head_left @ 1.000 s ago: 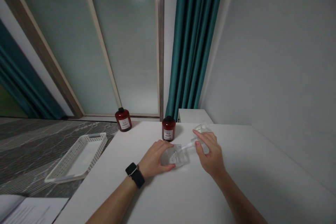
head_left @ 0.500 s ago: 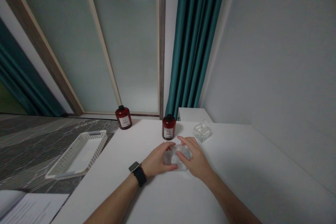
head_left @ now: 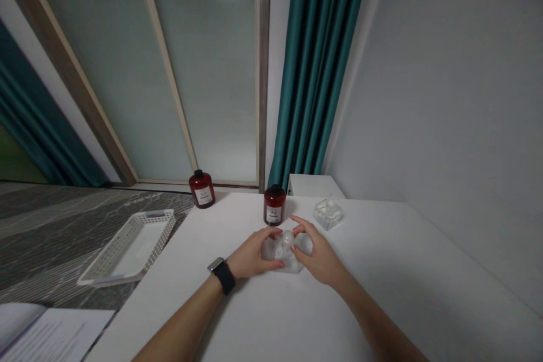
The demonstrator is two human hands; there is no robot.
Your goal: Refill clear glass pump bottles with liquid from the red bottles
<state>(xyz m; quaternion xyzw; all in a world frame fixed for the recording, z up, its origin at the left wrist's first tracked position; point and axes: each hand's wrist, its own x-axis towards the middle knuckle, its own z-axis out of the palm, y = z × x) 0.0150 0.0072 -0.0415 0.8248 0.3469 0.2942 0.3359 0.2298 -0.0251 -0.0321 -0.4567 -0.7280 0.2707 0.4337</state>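
On the white table [head_left: 254,317], a clear glass container [head_left: 289,264] with a round knob [head_left: 288,236] on top stands between my hands. My left hand [head_left: 257,254], with a dark watch at its wrist, curves around the container's left side, thumb in front and fingers behind. Close to the right of the knob, my right hand [head_left: 316,254] has thumb and index finger apart, with nothing visible between them. A dark red bottle [head_left: 274,206] with a black cap and white label stands just behind. Farther right sits another clear glass piece [head_left: 328,214].
A second dark red bottle [head_left: 202,189] stands at the table's far left corner. A white perforated basket [head_left: 99,260] and an open booklet [head_left: 55,334] lie off to the left. Behind the table are a white box-shaped piece [head_left: 316,184] and a green curtain [head_left: 316,68].
My right fingers have drawn slightly back from the knob, which now shows clearly. My left hand stays around the container. The view has shifted slightly.
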